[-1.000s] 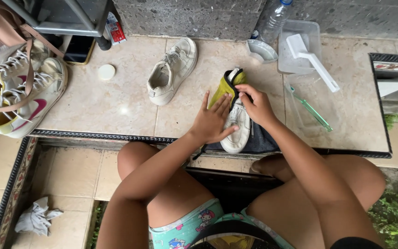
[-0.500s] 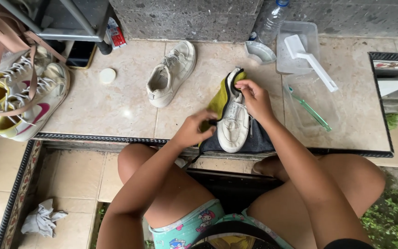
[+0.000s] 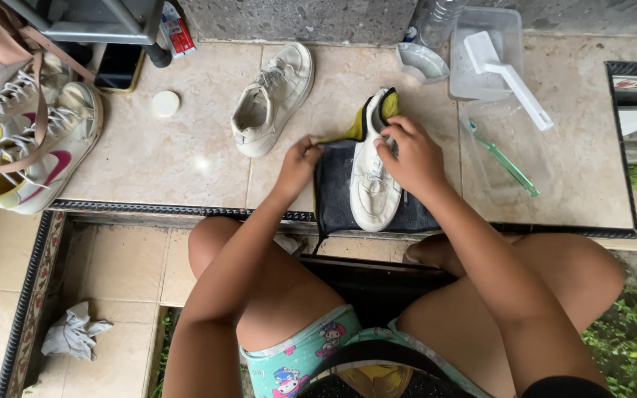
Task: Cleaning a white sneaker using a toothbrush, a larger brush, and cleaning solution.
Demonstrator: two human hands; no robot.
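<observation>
While the left hand (image 3: 300, 158) pinches the dark cloth (image 3: 333, 199), the right hand (image 3: 411, 151) grips the white shoe (image 3: 370, 184) — its mate (image 3: 270, 99) nearby.

The left hand (image 3: 300, 158) has shifted from the shoe (image 3: 372, 177) onto the cloth (image 3: 333, 195).

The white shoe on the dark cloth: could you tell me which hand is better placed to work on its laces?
Probably the right hand: it rests on the white shoe at the laces, while the left hand holds the dark cloth edge beside it.
</observation>
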